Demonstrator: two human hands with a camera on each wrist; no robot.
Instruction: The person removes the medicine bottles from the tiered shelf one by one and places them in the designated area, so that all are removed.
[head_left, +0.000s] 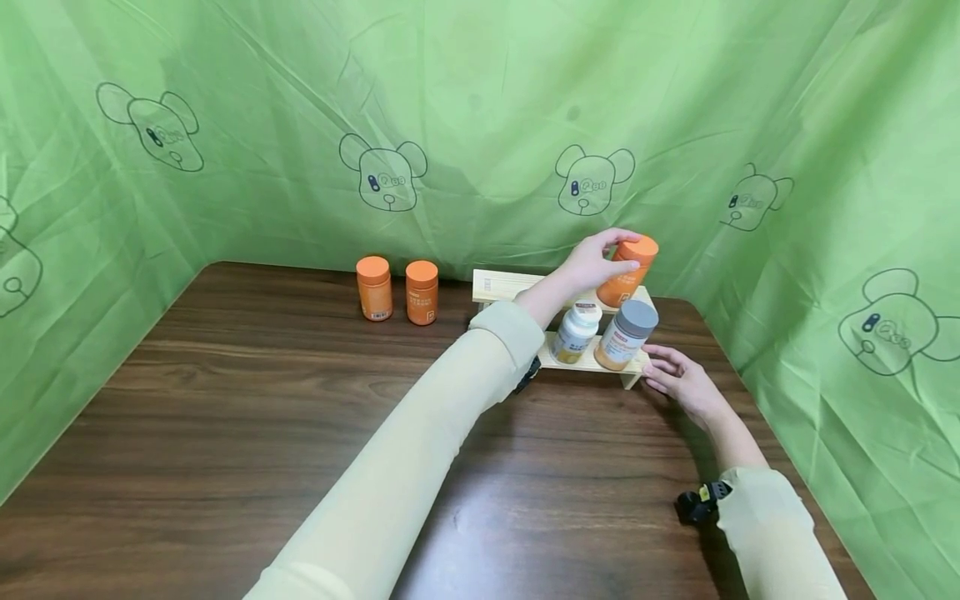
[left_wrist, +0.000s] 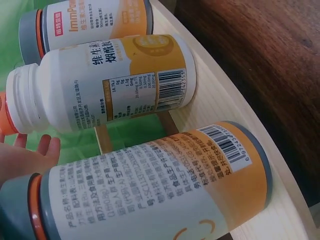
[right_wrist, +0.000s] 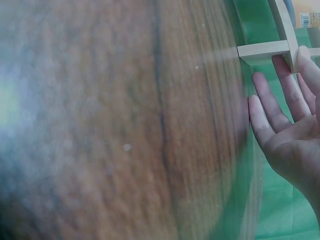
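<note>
**Orange bottle held at the top step of the wooden rack**

Right of centre in the head view, the left hand (head_left: 592, 262) is wrapped around an orange bottle (head_left: 628, 271), fingers curled over its orange cap, holding it at the upper tier of the small wooden rack (head_left: 501, 285). Just below, on the lower tier, stand a white-capped bottle (head_left: 576, 332) and a grey-capped bottle (head_left: 626, 335), side by side. Lower right, the right hand (head_left: 678, 379) lies with fingers straight and relaxed, gripping nothing, its fingertips at the rack's right end. Over to the upper middle of the frame, two more orange bottles (head_left: 397, 290) stand close together on the dark wooden table (head_left: 225, 417), well apart from the rack. Green cloth (head_left: 465, 100) with bear outlines hangs behind.
</note>
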